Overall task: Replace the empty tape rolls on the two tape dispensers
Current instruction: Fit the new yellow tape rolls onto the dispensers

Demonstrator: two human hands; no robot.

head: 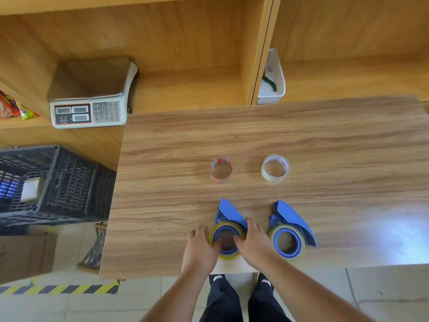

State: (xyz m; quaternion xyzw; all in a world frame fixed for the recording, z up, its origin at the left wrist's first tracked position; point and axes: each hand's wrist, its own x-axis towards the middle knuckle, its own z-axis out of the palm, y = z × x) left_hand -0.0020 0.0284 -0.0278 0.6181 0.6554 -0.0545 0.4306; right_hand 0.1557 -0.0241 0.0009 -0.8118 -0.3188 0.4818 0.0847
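Both hands are on the left tape holder (228,231) near the front edge of the table (162,194). My left hand (202,246) and right hand (254,242) press on its yellow roll (226,255), fingers curled around the sides. It looks like seating the roll. The right tape holder (291,231) has a roll too. Two empty rolls (221,170) (275,168) sit farther back, with lots of room.
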